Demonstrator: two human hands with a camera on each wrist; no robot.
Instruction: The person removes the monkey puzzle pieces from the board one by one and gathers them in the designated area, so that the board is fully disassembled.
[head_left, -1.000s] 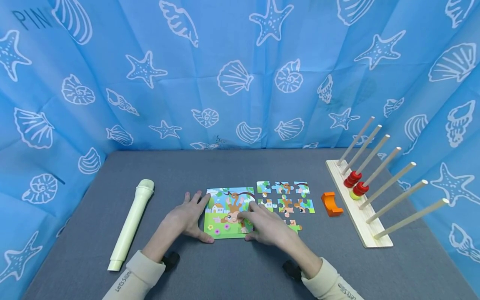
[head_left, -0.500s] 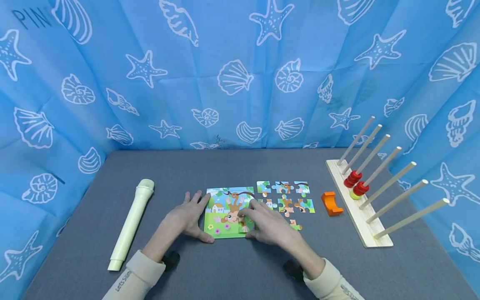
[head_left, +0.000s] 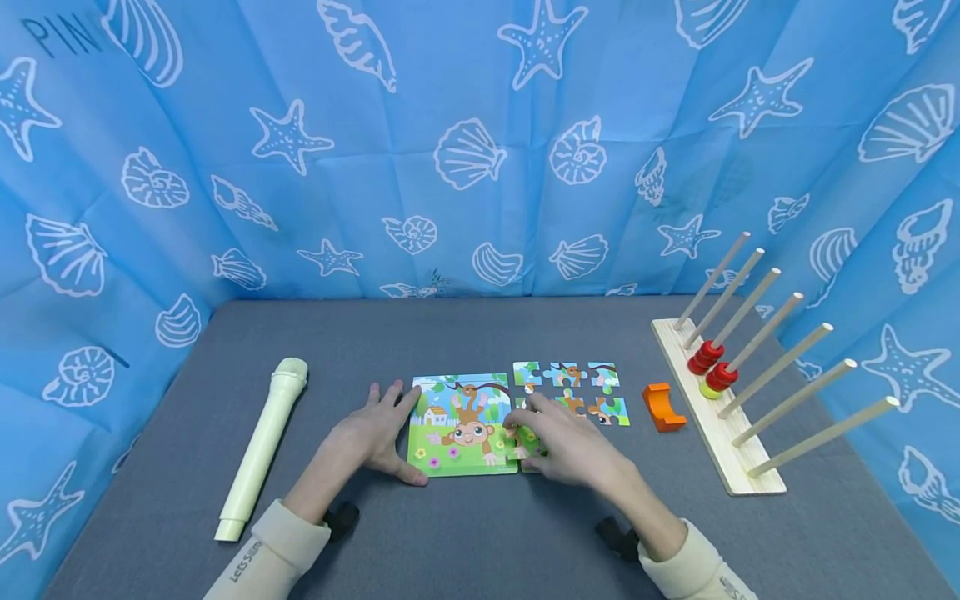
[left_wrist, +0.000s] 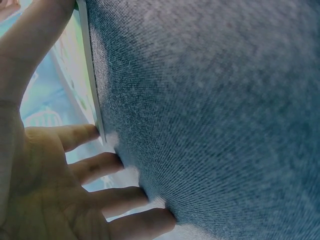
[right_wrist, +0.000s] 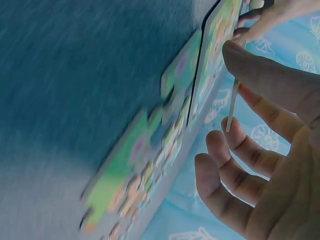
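Observation:
In the head view, a picture board [head_left: 465, 466] with a monkey, a house and flowers lies flat on the table. My left hand [head_left: 372, 435] rests at its left edge with fingers spread; in the left wrist view the thumb and index finger [left_wrist: 80, 136] touch that edge. My right hand [head_left: 566, 437] is just right of the board and pinches a green puzzle piece [head_left: 527, 442], seen nearly edge-on as a thin puzzle piece [right_wrist: 233, 102] in the right wrist view. Several loose jigsaw pieces [head_left: 564, 375] lie in rows beyond that hand, which hides some of them.
On the left lies a pale green microphone-shaped stick [head_left: 262, 450]. To the right are an orange curved block [head_left: 663, 408] and a wooden peg stand [head_left: 720, 408] with red and yellow-green beads [head_left: 722, 379]. A blue shell-patterned curtain [head_left: 480, 150] surrounds the grey table [head_left: 465, 542].
My right hand has moved right, carrying the puzzle piece from over the board's lower right part to its right edge. The monkey's face shows fully now. My left hand has stayed still.

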